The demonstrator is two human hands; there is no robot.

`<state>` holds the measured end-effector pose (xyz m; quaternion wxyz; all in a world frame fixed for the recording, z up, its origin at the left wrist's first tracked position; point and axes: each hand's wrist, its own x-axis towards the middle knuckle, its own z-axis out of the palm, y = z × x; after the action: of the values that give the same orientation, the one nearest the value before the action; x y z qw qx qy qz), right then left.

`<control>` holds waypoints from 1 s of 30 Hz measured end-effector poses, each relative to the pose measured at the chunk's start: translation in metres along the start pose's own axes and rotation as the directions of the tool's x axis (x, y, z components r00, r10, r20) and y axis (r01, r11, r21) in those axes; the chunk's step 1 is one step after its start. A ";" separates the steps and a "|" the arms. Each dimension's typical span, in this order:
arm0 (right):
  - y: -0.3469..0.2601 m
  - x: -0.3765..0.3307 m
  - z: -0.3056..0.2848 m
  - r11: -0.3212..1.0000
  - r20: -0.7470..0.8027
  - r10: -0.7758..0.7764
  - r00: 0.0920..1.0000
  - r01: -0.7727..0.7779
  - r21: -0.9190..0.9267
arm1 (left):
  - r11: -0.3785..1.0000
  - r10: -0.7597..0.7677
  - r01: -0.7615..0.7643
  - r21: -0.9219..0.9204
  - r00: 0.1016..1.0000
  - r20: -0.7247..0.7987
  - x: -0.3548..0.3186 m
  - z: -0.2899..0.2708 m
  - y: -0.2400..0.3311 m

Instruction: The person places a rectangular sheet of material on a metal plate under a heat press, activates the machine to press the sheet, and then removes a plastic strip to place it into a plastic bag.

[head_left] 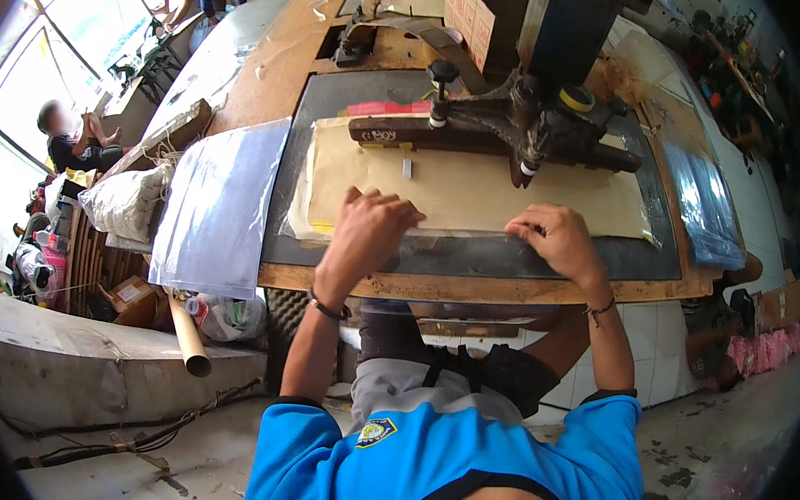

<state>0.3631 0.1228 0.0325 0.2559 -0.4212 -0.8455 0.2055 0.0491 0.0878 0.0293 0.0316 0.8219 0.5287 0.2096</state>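
A tan board (356, 173) lies on the dark work mat, with the edge of a clear plastic sheet (464, 234) along its near side. My left hand (368, 234) is over the board's near left part, fingers bent together toward the right; whatever lies under them is hidden. Farther right, my right hand (557, 239) pinches at the sheet's near edge, thumb against the curled fingers. Just beyond both hands, the long dark bar (466, 138) of a press machine (525, 113) hangs over the board. A small pale tag (407, 168) shows below the bar.
A stack of clear plastic sheets (222, 203) overhangs the table's left side; bluish plastic sheets (704, 198) lie at the right. The wooden table edge (478, 286) runs before me. A white bundle (128, 201) and cardboard tube (189, 337) are at left. Another person (82, 148) sits far left.
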 end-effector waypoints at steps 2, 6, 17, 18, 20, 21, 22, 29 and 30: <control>0.011 -0.005 -0.008 0.997 0.017 0.057 0.998 -0.058 0.048 | 0.998 -0.053 0.054 -0.015 0.998 0.043 -0.002 -0.006 -0.008; 0.033 -0.011 -0.022 0.985 0.041 0.153 0.987 -0.155 0.070 | 0.993 -0.068 0.070 -0.094 0.997 0.024 -0.002 -0.004 -0.020; 0.043 -0.020 -0.019 0.875 -0.312 -0.037 0.949 -0.120 -0.468 | 0.988 -0.124 0.101 -0.114 0.968 -0.218 0.005 0.013 0.026; 0.035 -0.022 -0.012 0.891 -0.275 0.007 0.961 -0.131 -0.435 | 0.990 -0.063 0.047 -0.133 0.991 -0.121 0.004 0.018 0.034; 0.005 -0.020 0.009 0.925 -0.176 -0.027 0.984 -0.042 -0.377 | 0.994 0.037 -0.043 -0.098 0.997 -0.064 0.004 0.036 0.047; -0.007 -0.019 0.018 0.941 -0.130 -0.046 0.990 -0.001 -0.340 | 0.993 0.088 -0.091 -0.080 0.996 -0.032 0.004 0.045 0.051; -0.010 -0.018 0.027 0.935 -0.109 -0.054 0.993 0.012 -0.354 | 0.993 0.098 -0.097 -0.069 0.995 0.012 0.006 0.051 0.055; 0.007 -0.031 0.027 0.933 0.016 0.007 1.000 -0.001 -0.360 | 0.997 -0.049 0.050 -0.056 0.999 0.018 -0.001 0.044 0.043; 0.008 -0.035 0.023 0.931 0.012 0.023 1.000 -0.017 -0.364 | 0.997 -0.069 0.070 -0.037 0.998 0.014 -0.006 0.040 0.039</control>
<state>0.3724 0.0956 0.0010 0.1645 -0.4681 -0.8667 0.0512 0.0955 0.0725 0.0020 0.0578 0.8037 0.5526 0.2129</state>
